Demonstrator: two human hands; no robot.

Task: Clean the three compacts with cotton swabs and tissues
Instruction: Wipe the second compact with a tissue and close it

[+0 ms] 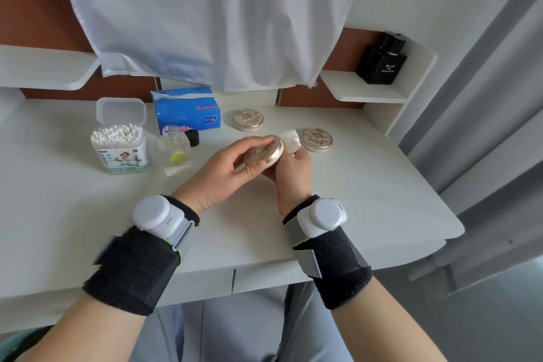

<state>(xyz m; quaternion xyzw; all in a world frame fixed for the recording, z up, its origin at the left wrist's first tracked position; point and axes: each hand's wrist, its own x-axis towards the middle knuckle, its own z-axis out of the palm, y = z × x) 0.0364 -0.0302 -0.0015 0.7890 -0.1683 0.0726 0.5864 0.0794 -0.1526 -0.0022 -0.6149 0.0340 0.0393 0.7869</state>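
Gold-coloured compact (pixel 263 153) tilted on edge above the table (pixel 367 200), gripped by left hand (pixel 232 169): fingers over rim, thumb below. Right hand (pixel 293 175) curls round a folded tissue (pixel 290 139) at the compact's far side. Second compact (pixel 248 119) lies flat near the tissue pack (pixel 188 110); third compact (pixel 318 139) flat, just right of the tissue.

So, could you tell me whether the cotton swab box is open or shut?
Open: on the cotton swab box, the clear lid stands up behind exposed swabs.
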